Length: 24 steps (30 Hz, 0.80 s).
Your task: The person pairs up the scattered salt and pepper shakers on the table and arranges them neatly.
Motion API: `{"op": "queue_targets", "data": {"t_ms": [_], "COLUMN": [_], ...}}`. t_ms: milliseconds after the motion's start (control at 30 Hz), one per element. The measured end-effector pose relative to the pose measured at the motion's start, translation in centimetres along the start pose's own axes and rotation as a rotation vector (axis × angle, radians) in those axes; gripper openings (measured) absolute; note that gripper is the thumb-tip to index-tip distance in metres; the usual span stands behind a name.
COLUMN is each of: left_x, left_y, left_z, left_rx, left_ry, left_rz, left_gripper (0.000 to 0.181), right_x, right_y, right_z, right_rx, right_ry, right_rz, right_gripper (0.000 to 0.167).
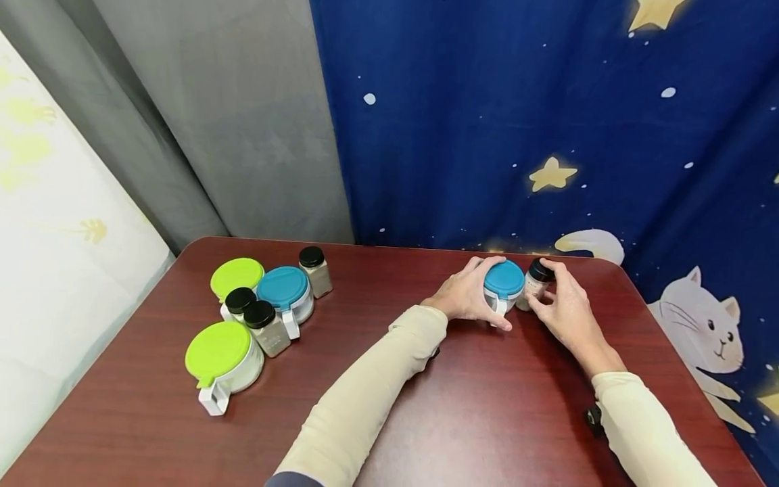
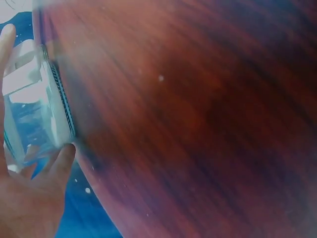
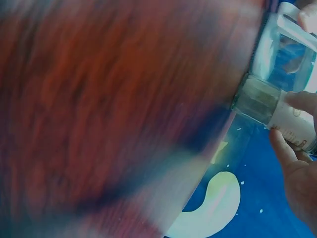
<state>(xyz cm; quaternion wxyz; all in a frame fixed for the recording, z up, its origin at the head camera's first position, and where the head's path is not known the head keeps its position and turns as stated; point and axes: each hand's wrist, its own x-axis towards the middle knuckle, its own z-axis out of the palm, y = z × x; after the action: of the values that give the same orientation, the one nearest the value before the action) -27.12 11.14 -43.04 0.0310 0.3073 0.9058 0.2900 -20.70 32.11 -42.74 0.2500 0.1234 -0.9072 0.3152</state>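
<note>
On the right of the table in the head view, my left hand (image 1: pixel 465 292) holds a clear seasoning jar with a blue lid (image 1: pixel 504 281) and white handle, thumb in front and fingers behind. The jar (image 2: pixel 29 111) stands on the tabletop in the left wrist view. Right beside it is a small spice bottle (image 1: pixel 538 272) with a black lid, which my right hand (image 1: pixel 571 312) grips between thumb and fingers. In the right wrist view the glass bottle (image 3: pixel 257 99) stands close against the blue-lidded jar, its pale label partly covered by fingers.
Toward the table's left stand two green-lidded jars (image 1: pixel 218 350), another blue-lidded jar (image 1: pixel 282 287) and three black-lidded spice bottles (image 1: pixel 315 274), grouped closely. The reddish-brown table (image 1: pixel 475 406) ends at a back edge along a blue curtain (image 1: pixel 462 135).
</note>
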Motion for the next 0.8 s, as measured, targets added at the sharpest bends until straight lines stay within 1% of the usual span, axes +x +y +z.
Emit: {"op": "queue_targets", "data": {"t_ms": [133, 333, 467, 600, 667, 800], "left_x": [-0.1, -0.3, -0.3, -0.5, -0.7, -1.6], "left_y": [0.0, -0.2, -0.2, -0.2, -0.2, -0.3], "left_z": [0.0, 0.3, 0.3, 0.5, 0.5, 0.1], "left_rx": [0.015, 0.035, 0.048, 0.05, 0.041, 0.0], "left_ry": [0.0, 0.039, 0.055, 0.054, 0.054, 0.051], "left_rz": [-0.001, 0.014, 0.023, 0.026, 0.028, 0.026], "left_gripper": [0.127, 0.127, 0.128, 0.132, 0.139, 0.154], "right_x": [-0.2, -0.2, 0.1, 0.0, -0.1, 0.0], "right_y": [0.1, -0.1, -0.3, -0.3, -0.4, -0.6], "right_z": [0.3, 0.3, 0.1, 0.2, 0.2, -0.7], "right_rx": [-0.035, -0.106, -0.112, -0.097, -0.066, 0.004], "right_ry": [-0.016, -0.075, -0.093, -0.097, -0.09, -0.097], "right_rz": [0.023, 0.031, 0.047, 0.073, 0.087, 0.147], "right_gripper": [0.074, 0.08, 0.08, 0.082, 0.089, 0.121]}}
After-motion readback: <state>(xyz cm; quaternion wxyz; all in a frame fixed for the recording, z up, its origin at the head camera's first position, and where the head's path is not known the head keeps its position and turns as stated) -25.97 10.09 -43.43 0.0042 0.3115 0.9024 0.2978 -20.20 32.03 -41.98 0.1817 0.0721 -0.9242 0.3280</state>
